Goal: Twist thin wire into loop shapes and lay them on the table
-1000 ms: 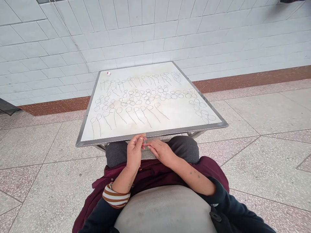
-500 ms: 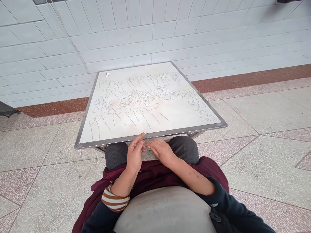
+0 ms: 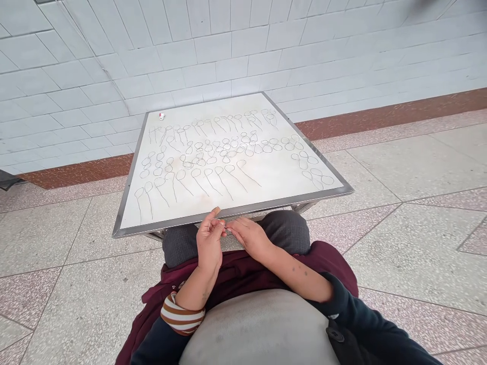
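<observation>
In front of the table's near edge, above my lap, my left hand [image 3: 209, 246] pinches a thin wire [image 3: 209, 226]. A small curve of that wire shows beside its fingers. My right hand [image 3: 251, 238] closes on the same wire from the other side, fingertips almost touching the left ones. Most of the wire is hidden by the fingers. On the white table [image 3: 281, 188] lie several thin wire pieces: single loops with long tails [image 3: 180, 175] in the front and back rows, and rings joined in groups [image 3: 318, 177] through the middle and at the right.
A small white and red object [image 3: 162, 116] sits at the table's far left corner. Grey metal edging frames the tabletop. Behind it rises a white tiled wall [image 3: 213, 48] with a brown base strip [image 3: 76, 170]. My knees are under the near edge.
The view has shifted slightly. My hands stay together at the table's near edge, and a curve of wire now shows by the left fingers.
</observation>
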A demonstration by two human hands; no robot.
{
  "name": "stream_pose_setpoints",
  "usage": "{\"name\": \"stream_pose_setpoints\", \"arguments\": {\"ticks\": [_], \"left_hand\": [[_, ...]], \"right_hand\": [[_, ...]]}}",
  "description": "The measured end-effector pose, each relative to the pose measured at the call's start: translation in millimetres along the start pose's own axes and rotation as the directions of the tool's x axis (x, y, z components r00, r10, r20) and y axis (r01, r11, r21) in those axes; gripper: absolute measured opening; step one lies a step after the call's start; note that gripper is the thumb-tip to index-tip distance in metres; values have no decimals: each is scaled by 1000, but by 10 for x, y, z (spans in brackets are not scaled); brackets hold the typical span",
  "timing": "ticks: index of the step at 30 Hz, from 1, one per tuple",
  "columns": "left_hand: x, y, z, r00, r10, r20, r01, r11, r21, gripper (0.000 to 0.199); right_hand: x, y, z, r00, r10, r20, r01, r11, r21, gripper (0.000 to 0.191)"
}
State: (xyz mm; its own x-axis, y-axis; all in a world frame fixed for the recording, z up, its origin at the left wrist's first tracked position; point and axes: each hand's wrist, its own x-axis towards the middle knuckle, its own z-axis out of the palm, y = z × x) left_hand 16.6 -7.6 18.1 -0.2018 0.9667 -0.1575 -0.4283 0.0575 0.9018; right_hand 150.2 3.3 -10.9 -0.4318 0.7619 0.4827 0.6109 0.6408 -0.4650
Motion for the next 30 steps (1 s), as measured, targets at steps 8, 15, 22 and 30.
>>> {"name": "stream_pose_setpoints", "arguments": {"ticks": [8,15,22,30], "left_hand": [[-5,3,5,996,1,-85,-8,997,-82,46],[12,13,-41,997,7,-75,-11,998,-62,44],[0,20,-39,997,39,-72,-42,998,-43,44],[-7,70,-62,995,77,-68,-77,997,-5,44]], "right_hand": [[-42,-103,62,988,150,23,-150,989,8,20],[-74,-133,31,983,183,32,-186,979,87,22],[-80,-159,42,978,207,-3,-207,977,58,21],[-130,-134,-2,977,214,7,-213,973,90,19]]}}
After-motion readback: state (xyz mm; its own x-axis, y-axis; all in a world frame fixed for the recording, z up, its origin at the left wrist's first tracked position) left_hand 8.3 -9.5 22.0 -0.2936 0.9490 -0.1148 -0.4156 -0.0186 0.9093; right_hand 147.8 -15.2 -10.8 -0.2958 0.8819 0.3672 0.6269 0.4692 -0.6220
